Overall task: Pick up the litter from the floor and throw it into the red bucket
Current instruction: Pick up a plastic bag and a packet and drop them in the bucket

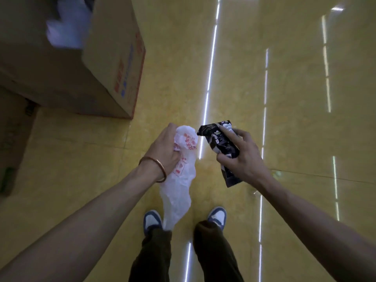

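Both pieces of litter are off the floor: the left hand (162, 148) grips a white bag (180, 176), the right hand (242, 153) pinches a black wrapper (218, 139), both at frame centre. Throwing remains; no red bucket is in view.

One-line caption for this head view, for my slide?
Over a glossy yellow floor, left hand grips crumpled white plastic bag; right hand grips black foil wrapper.

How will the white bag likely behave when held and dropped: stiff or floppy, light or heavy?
Probably floppy: the bag hangs limp from the left hand, trailing toward the shoes. Likely very light: it looks thin and translucent, so it may drift rather than fall straight. Hardly fragile, it seems: it is already crumpled.
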A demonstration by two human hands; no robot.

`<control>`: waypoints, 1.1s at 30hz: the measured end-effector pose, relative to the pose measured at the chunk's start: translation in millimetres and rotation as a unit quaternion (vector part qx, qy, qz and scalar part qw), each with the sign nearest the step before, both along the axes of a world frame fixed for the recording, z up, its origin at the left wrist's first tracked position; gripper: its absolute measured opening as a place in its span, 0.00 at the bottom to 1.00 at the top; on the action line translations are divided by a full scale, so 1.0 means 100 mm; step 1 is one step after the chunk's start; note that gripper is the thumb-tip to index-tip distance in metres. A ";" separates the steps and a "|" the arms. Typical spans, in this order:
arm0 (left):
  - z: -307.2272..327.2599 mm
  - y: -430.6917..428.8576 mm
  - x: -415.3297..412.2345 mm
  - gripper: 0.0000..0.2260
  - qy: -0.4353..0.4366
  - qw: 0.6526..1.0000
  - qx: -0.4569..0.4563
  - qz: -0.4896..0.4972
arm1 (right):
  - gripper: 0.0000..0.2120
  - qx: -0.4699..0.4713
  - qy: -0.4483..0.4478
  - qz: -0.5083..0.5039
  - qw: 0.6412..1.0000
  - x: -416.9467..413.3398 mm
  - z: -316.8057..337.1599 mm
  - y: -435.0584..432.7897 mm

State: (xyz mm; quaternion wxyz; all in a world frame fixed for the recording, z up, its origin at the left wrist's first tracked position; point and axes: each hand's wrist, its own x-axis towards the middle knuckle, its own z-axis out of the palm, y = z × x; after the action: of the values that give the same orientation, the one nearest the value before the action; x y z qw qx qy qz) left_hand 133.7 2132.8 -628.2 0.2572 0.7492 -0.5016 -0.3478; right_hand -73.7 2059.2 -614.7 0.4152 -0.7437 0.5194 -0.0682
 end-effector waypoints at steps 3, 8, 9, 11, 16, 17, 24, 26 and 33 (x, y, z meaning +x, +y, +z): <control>0.93 -0.14 -0.10 0.09 0.022 0.999 -0.028 -0.033 | 0.33 -0.024 -0.022 -0.043 0.999 -0.13 0.94 0.05; 2.25 -0.35 -0.29 0.09 -0.030 0.981 -0.073 -0.177 | 0.32 -0.097 -0.027 -0.127 0.987 -0.43 2.16 0.31; 2.50 -0.38 -0.35 0.09 -0.039 0.974 -0.083 -0.208 | 0.31 -0.112 -0.029 -0.151 0.982 -0.51 2.35 0.38; 2.96 -0.36 -0.50 0.08 -0.034 0.960 -0.096 -0.259 | 0.30 -0.136 -0.034 -0.204 0.969 -0.70 2.69 0.58; 3.66 -0.18 -1.07 0.10 0.013 0.931 -0.122 -0.344 | 0.30 -0.166 -0.024 -0.308 0.936 -1.25 3.37 1.31; 3.74 -0.12 -1.24 0.11 0.035 0.922 -0.129 -0.362 | 0.30 -0.171 -0.019 -0.330 0.928 -1.39 3.48 1.48; 4.13 0.48 -2.75 0.10 0.132 0.836 -0.146 -0.512 | 0.29 -0.187 0.045 -0.484 0.854 -2.61 3.93 2.84; 4.19 0.68 -3.23 0.08 0.117 0.808 -0.152 -0.557 | 0.30 -0.185 0.070 -0.525 0.828 -2.99 3.98 3.28; 4.17 1.31 -5.07 0.19 0.030 0.704 -0.175 -0.688 | 0.30 -0.167 0.112 -0.650 0.733 -4.29 4.02 4.79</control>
State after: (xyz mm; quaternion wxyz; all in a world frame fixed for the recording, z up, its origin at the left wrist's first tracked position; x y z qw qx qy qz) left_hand -373.2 2263.9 -210.8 0.0880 0.1270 -0.9214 -0.3565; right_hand -502.9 2537.7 -213.1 0.0775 -0.2842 0.8993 -0.3233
